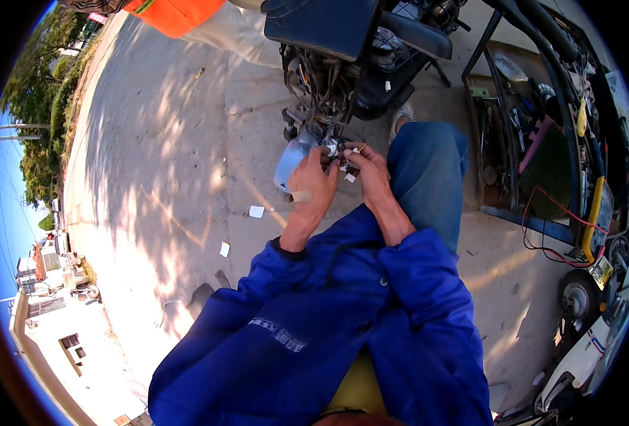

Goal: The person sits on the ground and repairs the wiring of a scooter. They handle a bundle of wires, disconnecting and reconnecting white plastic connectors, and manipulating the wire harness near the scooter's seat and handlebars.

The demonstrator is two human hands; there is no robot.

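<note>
My left hand (313,177), with a tan adhesive bandage (301,197) at the wrist, is closed in a pinch on a small white wire connector (332,150). Close beside it, my right hand (371,172) pinches thin wires (360,148); their exact ends are hidden by my fingers. Small white pieces, perhaps connectors or tags (350,177), hang below the fingertips. Just beyond my hands, a tangled wiring bundle (321,85) spills out of an electric two-wheeler. A rounded, translucent bluish cover (294,160) sits left of my left hand.
The vehicle's dark flat panel (321,28) rises ahead. To the right stands a metal-framed tool rack (499,131) with hand tools, and red and black cables (541,234) dangle from it. Scraps of white paper (256,211) lie on the concrete. Someone in orange (183,14) is at the upper left.
</note>
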